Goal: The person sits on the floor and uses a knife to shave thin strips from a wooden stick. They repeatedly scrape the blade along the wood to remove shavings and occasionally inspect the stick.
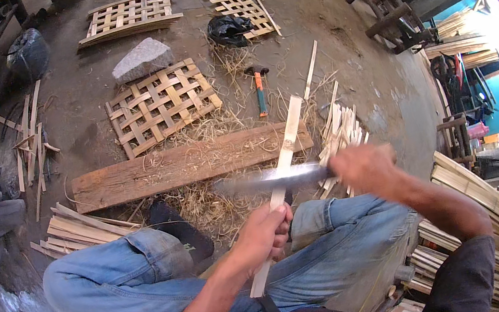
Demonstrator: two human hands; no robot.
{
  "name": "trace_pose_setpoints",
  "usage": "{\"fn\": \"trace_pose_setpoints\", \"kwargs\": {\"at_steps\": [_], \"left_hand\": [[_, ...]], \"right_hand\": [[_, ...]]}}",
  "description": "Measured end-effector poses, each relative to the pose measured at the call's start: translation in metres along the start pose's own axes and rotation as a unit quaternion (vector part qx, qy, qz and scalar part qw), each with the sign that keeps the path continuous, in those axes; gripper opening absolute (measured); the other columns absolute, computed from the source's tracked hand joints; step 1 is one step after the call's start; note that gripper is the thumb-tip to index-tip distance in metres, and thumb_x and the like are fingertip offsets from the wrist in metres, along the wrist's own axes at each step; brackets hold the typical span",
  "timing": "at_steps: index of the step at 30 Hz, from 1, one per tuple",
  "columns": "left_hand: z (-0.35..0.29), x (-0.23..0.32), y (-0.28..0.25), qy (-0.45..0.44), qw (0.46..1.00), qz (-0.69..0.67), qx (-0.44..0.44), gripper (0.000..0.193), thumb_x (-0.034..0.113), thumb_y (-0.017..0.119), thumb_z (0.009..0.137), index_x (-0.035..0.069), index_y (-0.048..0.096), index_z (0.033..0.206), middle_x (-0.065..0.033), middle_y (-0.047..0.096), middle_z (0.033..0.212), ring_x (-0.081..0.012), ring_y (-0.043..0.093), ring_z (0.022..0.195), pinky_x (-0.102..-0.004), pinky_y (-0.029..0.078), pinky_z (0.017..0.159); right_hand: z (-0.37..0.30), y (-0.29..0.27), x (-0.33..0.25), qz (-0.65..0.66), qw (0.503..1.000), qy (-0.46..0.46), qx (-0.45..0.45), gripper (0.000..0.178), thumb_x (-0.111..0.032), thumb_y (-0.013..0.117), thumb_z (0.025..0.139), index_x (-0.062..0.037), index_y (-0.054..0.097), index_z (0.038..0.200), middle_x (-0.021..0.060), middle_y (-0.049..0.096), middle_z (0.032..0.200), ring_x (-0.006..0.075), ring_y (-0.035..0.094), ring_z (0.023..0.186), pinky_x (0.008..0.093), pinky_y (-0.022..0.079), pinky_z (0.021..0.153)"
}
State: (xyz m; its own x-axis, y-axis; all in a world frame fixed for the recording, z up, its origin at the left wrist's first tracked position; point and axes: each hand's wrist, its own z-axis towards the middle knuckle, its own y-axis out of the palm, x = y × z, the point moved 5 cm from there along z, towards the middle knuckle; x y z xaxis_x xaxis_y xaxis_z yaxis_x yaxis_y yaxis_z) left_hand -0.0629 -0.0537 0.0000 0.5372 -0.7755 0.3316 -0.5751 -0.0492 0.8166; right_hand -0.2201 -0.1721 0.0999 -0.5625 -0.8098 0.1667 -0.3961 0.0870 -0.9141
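Note:
My left hand (264,233) is closed around the lower part of a flat, pale bamboo strip (289,129), which slants up and away over my crossed legs. In my right hand (363,167) is a knife, gripped by its handle, which my fingers mostly hide. Its long blade (254,183) points left and lies across the strip just above my left hand; motion smears it. Beyond the strip's far part lies a worn wooden plank (180,168), scattered with curly shavings (208,207). I cannot tell whether the strip touches the plank.
A woven lattice panel (164,104) lies past the plank, against a pale stone (143,59). A hammer (260,92) rests right of it. Farther off are two more panels (129,17) and a black plastic bag (228,30). Split strips (343,131) lie at both sides.

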Motion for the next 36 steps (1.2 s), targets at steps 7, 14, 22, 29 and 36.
{"fn": "trace_pose_setpoints", "kwargs": {"at_steps": [7, 14, 22, 29, 36], "left_hand": [[0.007, -0.005, 0.002, 0.0, 1.0, -0.012, -0.014, 0.019, 0.029, 0.042, 0.101, 0.015, 0.046, 0.089, 0.0089, 0.031, 0.068, -0.0026, 0.027, 0.053, -0.0198, 0.021, 0.043], [0.004, -0.002, 0.01, -0.003, 1.0, -0.004, -0.002, 0.02, 0.029, 0.041, 0.101, 0.013, 0.047, 0.09, 0.0068, 0.034, 0.071, -0.003, 0.028, 0.053, -0.0198, 0.023, 0.043], [0.01, -0.008, 0.005, 0.015, 1.0, 0.017, 0.018, 0.021, 0.029, 0.041, 0.101, 0.012, 0.048, 0.092, 0.0061, 0.037, 0.072, -0.0028, 0.03, 0.053, -0.0195, 0.025, 0.043], [0.007, -0.004, 0.008, 0.027, 0.998, 0.028, 0.043, 0.019, 0.028, 0.042, 0.1, 0.013, 0.048, 0.09, 0.0076, 0.032, 0.069, -0.0032, 0.028, 0.054, -0.0201, 0.024, 0.044], [0.008, -0.01, 0.004, 0.042, 0.997, 0.04, 0.044, 0.022, 0.031, 0.041, 0.101, 0.012, 0.048, 0.091, 0.0064, 0.037, 0.071, -0.0027, 0.032, 0.053, -0.0191, 0.027, 0.043]], "right_hand": [[0.002, -0.005, -0.003, -0.086, 0.996, -0.006, -0.029, 0.008, -0.013, 0.056, 0.085, -0.0062, 0.052, 0.088, 0.0099, 0.059, 0.077, 0.0267, 0.066, 0.068, 0.04, 0.055, 0.058], [0.01, -0.011, 0.044, -0.054, 0.993, 0.101, 0.023, 0.007, -0.012, 0.053, 0.087, -0.0052, 0.055, 0.087, 0.0132, 0.062, 0.077, 0.031, 0.066, 0.069, 0.043, 0.054, 0.06], [-0.012, -0.005, 0.028, -0.059, 0.995, 0.073, 0.022, 0.007, -0.012, 0.056, 0.082, -0.006, 0.054, 0.086, 0.011, 0.061, 0.075, 0.0281, 0.066, 0.067, 0.0423, 0.054, 0.058], [-0.007, 0.004, 0.009, -0.037, 0.997, 0.057, 0.034, 0.009, -0.013, 0.058, 0.08, -0.0065, 0.052, 0.085, 0.0095, 0.059, 0.074, 0.0262, 0.065, 0.066, 0.0396, 0.054, 0.057], [-0.008, 0.01, 0.028, -0.032, 0.989, 0.144, -0.022, 0.011, -0.012, 0.054, 0.085, -0.0044, 0.052, 0.092, 0.0128, 0.062, 0.081, 0.028, 0.067, 0.072, 0.0412, 0.054, 0.058]]}}
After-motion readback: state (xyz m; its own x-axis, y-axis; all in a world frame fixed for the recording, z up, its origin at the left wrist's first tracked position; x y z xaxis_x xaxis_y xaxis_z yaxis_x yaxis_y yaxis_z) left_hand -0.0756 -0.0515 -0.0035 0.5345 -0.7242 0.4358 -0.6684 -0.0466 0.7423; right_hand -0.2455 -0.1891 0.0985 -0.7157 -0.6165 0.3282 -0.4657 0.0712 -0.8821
